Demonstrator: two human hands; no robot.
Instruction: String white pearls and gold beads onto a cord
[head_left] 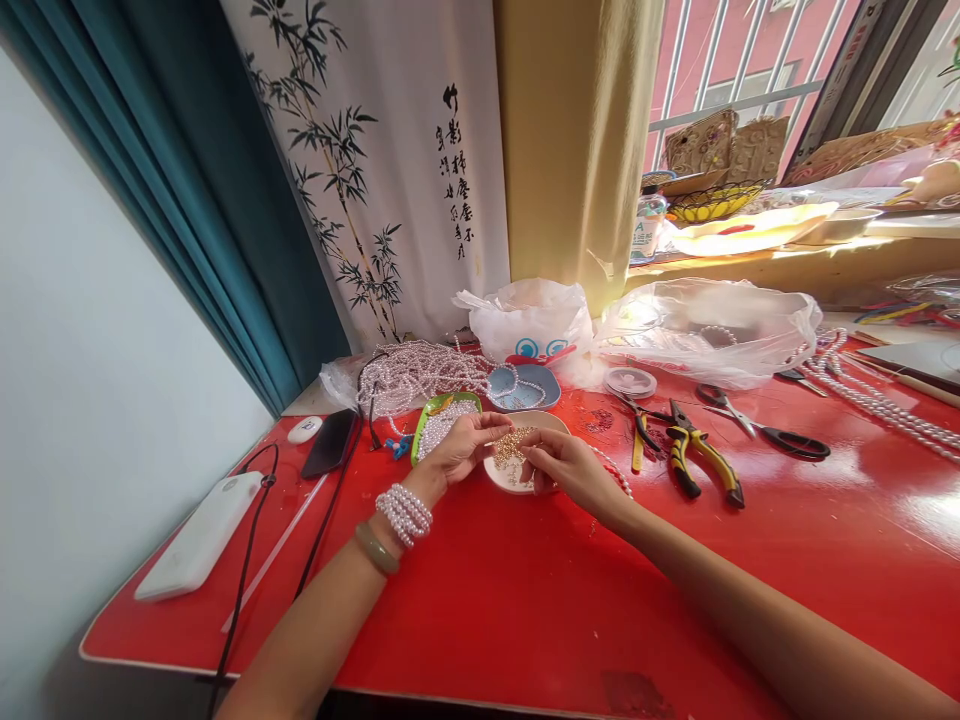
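Both hands are over a round white dish of small gold beads. My left hand is at the dish's left edge, thumb and fingers pinched together on something too small to make out. My right hand reaches over the dish's right side, its fingers closed in a pinch whose contents I cannot make out. A strand of pearly beads lies just beyond my right hand. Beside my left hand sits a green tray of white beads. A pearl bracelet and a bangle circle my left wrist.
Behind the dish are a blue tray, heaped bead strands and plastic bags. Pliers and scissors lie to the right. A black phone, a white power bank and cables lie left.
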